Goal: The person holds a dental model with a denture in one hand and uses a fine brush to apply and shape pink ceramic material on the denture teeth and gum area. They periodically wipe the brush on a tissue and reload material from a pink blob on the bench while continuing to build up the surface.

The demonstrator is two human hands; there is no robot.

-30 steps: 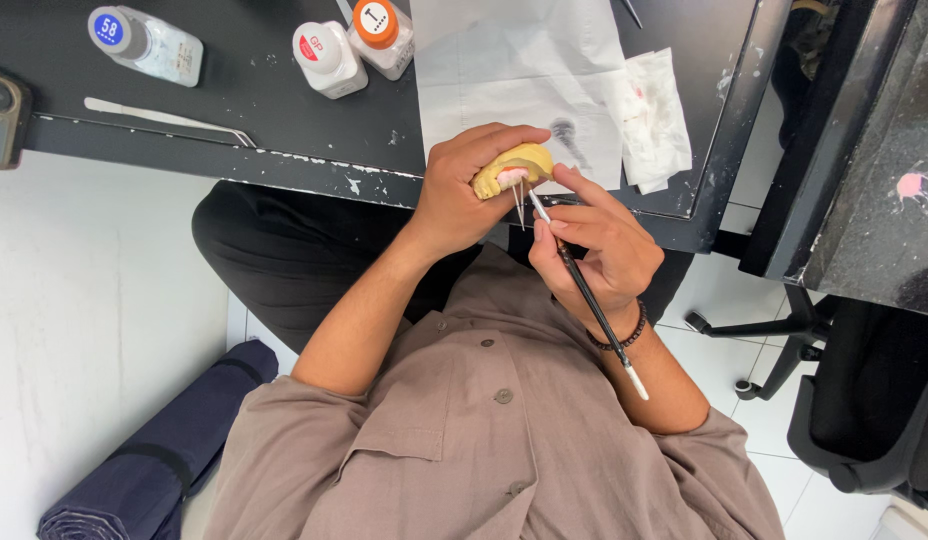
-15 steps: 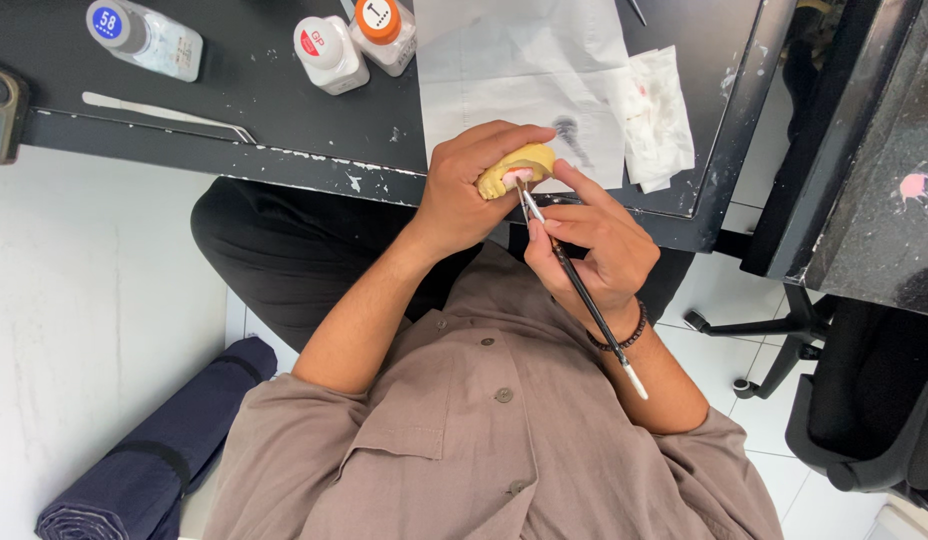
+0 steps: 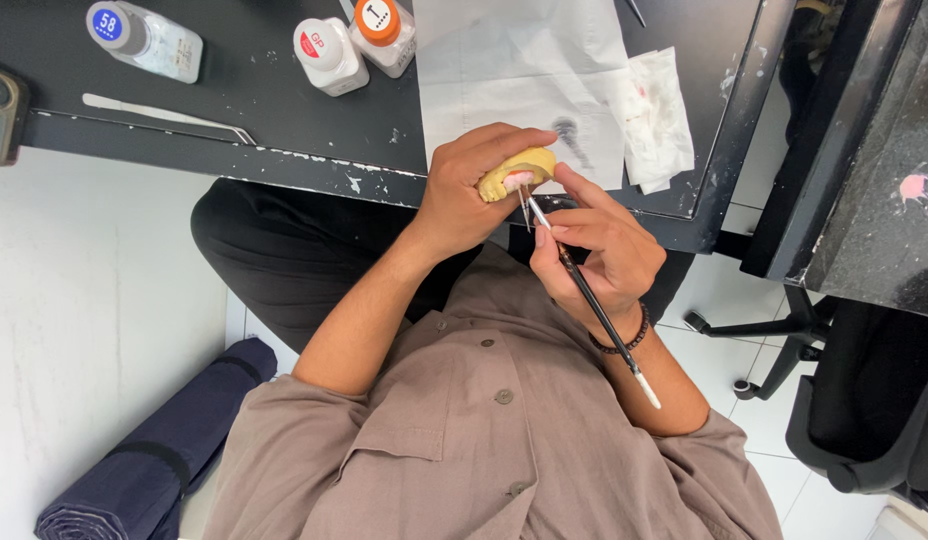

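My left hand (image 3: 471, 190) grips a small yellow dental cast (image 3: 520, 166) with a pink patch, held just over the near edge of the black table (image 3: 234, 120). My right hand (image 3: 596, 250) pinches a thin black-handled brush (image 3: 590, 295) with a white end. The brush tip touches the pink part of the cast. A dark bead bracelet (image 3: 624, 334) circles my right wrist. Both hands sit close together above my lap.
White paper sheets (image 3: 524, 80) and a stained tissue (image 3: 654, 110) lie on the table. Three small bottles (image 3: 329, 55) stand at the back left, beside a metal tool (image 3: 169, 115) and a dark device (image 3: 2, 110). A rolled dark mat (image 3: 154, 450) lies on the floor; a chair base (image 3: 784, 340) stands right.
The hands have barely shifted; the brush tip stays at the cast with a slight change of angle.
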